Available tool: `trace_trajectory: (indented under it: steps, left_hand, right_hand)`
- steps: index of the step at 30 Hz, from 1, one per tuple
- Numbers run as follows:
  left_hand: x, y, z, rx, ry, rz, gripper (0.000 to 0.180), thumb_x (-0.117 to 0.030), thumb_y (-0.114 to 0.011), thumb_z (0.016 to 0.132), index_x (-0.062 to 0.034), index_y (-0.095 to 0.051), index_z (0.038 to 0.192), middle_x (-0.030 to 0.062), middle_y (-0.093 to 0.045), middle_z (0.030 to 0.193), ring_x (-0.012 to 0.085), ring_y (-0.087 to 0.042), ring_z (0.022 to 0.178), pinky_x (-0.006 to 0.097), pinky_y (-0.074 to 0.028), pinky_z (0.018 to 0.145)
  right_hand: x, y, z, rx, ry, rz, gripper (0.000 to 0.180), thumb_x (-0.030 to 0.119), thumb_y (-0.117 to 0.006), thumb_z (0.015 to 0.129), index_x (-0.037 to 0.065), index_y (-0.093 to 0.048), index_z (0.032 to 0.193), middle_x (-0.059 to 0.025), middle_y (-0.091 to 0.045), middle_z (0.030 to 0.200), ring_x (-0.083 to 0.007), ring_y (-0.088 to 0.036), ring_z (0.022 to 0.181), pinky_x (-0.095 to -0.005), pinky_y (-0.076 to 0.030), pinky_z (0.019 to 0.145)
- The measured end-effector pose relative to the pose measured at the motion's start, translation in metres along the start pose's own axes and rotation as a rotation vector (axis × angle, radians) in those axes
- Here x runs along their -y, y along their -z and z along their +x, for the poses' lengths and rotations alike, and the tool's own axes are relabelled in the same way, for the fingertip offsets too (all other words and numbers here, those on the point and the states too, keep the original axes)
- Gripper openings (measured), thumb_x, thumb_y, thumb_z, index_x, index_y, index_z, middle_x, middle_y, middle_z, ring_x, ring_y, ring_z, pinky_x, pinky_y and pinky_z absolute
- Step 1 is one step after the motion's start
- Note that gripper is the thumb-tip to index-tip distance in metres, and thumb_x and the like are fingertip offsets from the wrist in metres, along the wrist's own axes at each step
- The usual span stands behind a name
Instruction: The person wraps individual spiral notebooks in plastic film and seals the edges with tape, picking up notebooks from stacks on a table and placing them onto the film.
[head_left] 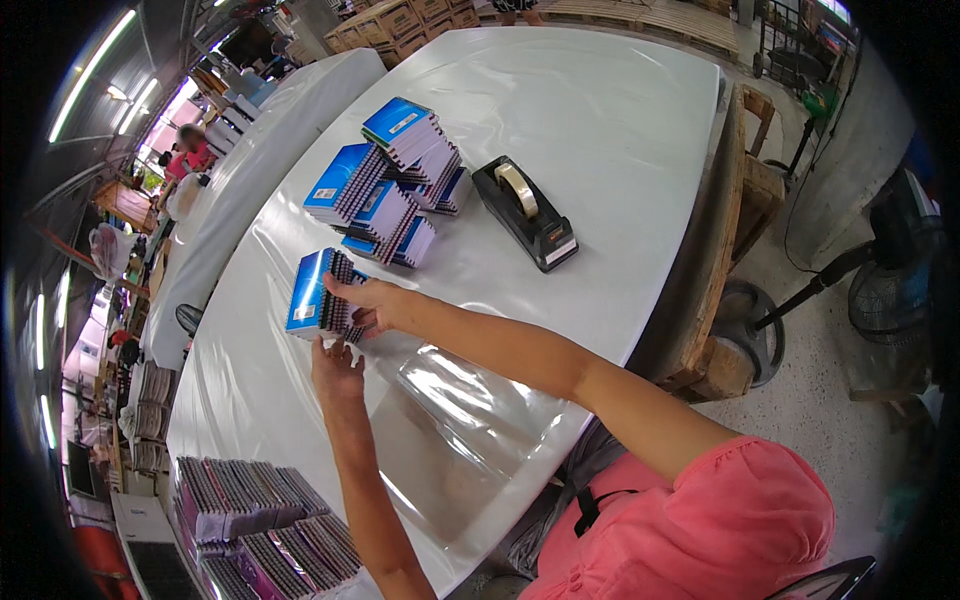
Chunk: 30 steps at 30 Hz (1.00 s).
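Note:
A small stack of blue-covered spiral notebooks (308,290) rests on the white-covered table, left of its middle. My right hand (366,303) grips the stack from its right, thumb over the wire-bound edge and fingers curled at the side. At the near edge, my left hand (338,368) touches the stack with its fingers apart. Just beyond stand several more piles of blue notebooks (352,183), turned different ways. A black tape dispenser (540,232) with a roll of tape sits to their right.
Glossy clear plastic (470,410) lies on the table near my body. Tightly packed spiral notebooks (262,500) stand at the lower left. A second covered table (250,190) runs along the left. Beyond the right edge are a wooden frame (735,220) and a standing fan (880,290).

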<state>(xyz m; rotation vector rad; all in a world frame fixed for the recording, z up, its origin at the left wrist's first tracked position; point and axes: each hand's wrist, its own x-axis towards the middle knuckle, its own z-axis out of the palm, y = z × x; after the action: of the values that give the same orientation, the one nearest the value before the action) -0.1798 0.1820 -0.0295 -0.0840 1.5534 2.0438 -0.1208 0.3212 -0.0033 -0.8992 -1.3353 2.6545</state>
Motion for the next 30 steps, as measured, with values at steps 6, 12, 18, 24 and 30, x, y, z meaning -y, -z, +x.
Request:
trace_trajectory:
  steps: [6, 12, 18, 24, 30]
  left_hand:
    - [0.030, -0.009, -0.041, 0.156, 0.005, -0.168, 0.041, -0.036, -0.048, 0.097, -0.0075, -0.048, 0.126, 0.0105, -0.050, 0.134, 0.0222, -0.024, 0.140, 0.054, -0.011, 0.113]
    - [0.029, 0.055, -0.071, -0.020, 0.016, -0.171, 0.073, -0.048, -0.046, 0.097, -0.0119, -0.013, 0.152, 0.0128, -0.032, 0.150, 0.0281, -0.019, 0.143, 0.052, -0.018, 0.114]
    - [0.038, 0.113, -0.108, 0.577, -0.213, 0.109, 0.100, -0.042, -0.075, 0.077, -0.0111, -0.016, 0.152, 0.0089, -0.037, 0.147, 0.0257, -0.036, 0.135, 0.038, -0.030, 0.112]
    - [0.060, 0.105, -0.190, 0.616, -0.233, 0.369, 0.130, -0.010, -0.090, 0.050, -0.0111, -0.011, 0.153, 0.0101, -0.032, 0.150, 0.0231, -0.030, 0.139, 0.039, -0.024, 0.116]
    - [0.115, 0.155, -0.226, 0.109, -0.487, 0.665, 0.108, -0.030, -0.080, 0.072, -0.0059, -0.012, 0.152, 0.0141, -0.017, 0.158, 0.0251, -0.017, 0.145, 0.037, -0.017, 0.117]
  right_hand:
    - [0.005, -0.011, 0.009, -0.062, 0.190, 0.022, 0.081, 0.024, -0.088, 0.065, -0.009, -0.044, 0.126, -0.0258, -0.059, 0.112, -0.0334, -0.063, 0.100, -0.0538, -0.052, 0.078]
    - [-0.020, 0.006, -0.031, 0.236, 0.357, -0.141, 0.048, 0.018, -0.086, 0.065, -0.006, -0.064, 0.101, -0.0125, -0.068, 0.095, -0.0183, -0.065, 0.086, -0.0295, -0.053, 0.070]
    - [-0.084, 0.035, -0.132, 0.482, 0.688, -0.483, 0.088, 0.012, -0.088, 0.066, -0.004, -0.038, 0.137, -0.0142, -0.054, 0.126, -0.0211, -0.053, 0.118, -0.0351, -0.040, 0.104]
    - [-0.136, 0.067, -0.172, 0.422, 0.835, -0.868, 0.091, 0.013, -0.087, 0.065, 0.003, -0.033, 0.137, -0.0144, -0.052, 0.125, -0.0242, -0.051, 0.120, -0.0367, -0.039, 0.106]
    - [-0.193, 0.096, -0.147, 0.358, 0.698, -0.887, 0.085, 0.017, -0.086, 0.067, 0.006, -0.033, 0.133, -0.0152, -0.060, 0.111, -0.0271, -0.060, 0.105, -0.0370, -0.048, 0.092]
